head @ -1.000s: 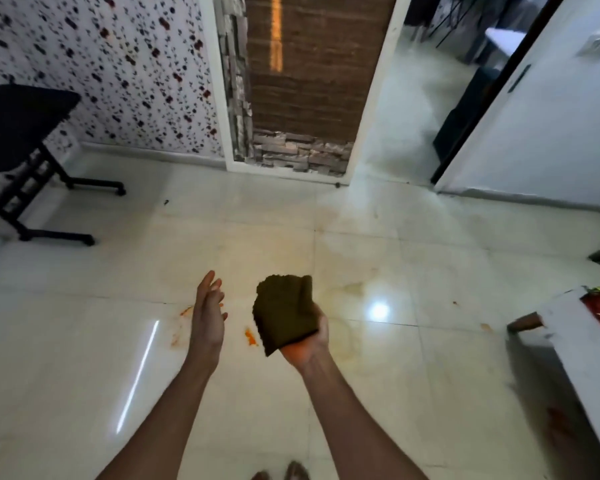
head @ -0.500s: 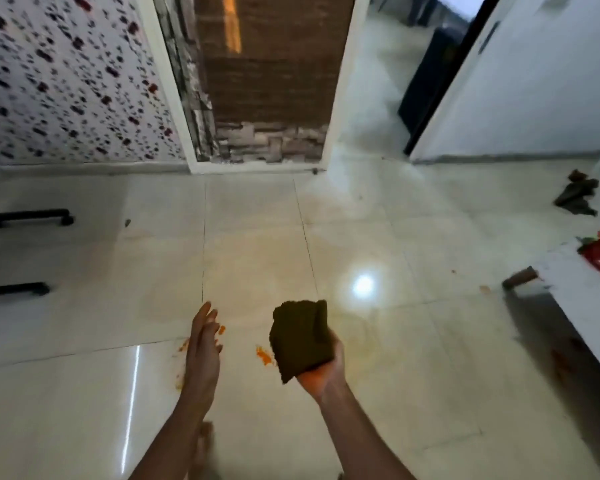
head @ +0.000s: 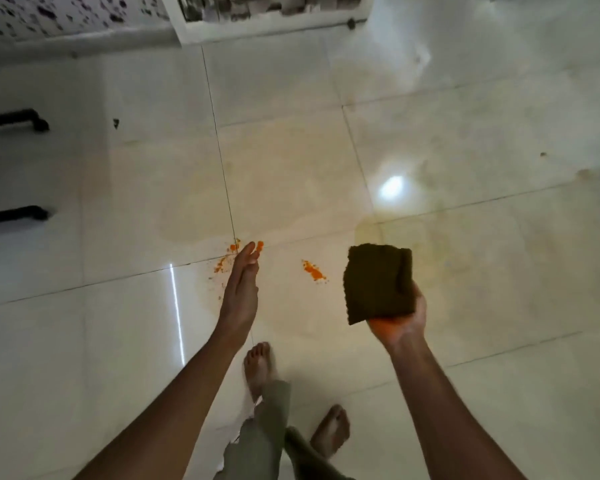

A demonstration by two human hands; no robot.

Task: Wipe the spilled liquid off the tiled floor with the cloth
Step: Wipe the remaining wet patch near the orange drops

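Spilled liquid (head: 314, 270) lay on the tiled floor (head: 465, 140) as bright orange splatters in two patches: one small streak between the two hands, and a scatter of drops (head: 222, 263) beside a grout line, just past the left hand's fingertips. Around both patches a faint yellowish film spread over the pale glossy tiles, and a ceiling light showed as a white glare spot (head: 390, 185) farther right.

The cloth (head: 378, 282), dark olive and folded into a thick square, was held up above the floor in the right hand (head: 400, 322). That hand lay palm up under the cloth's lower edge, its fingers curled round the far side of the fold, so the cloth was clear of the floor and apart from the spill. The left hand (head: 239, 292) was stretched forward edge-on, its fingers straight and together, holding nothing; whether it touched the floor could not be told.

Below the arms, two bare feet stood on the tiles, the left foot (head: 257, 367) ahead of the right foot (head: 331, 429), with grey-green trouser legs (head: 260, 441) above them. At the left edge two black bars (head: 13, 119) of some furniture base rested on the floor. Along the top ran a white skirting (head: 84, 41) under speckled wallpaper and the foot of a white door frame (head: 257, 29).
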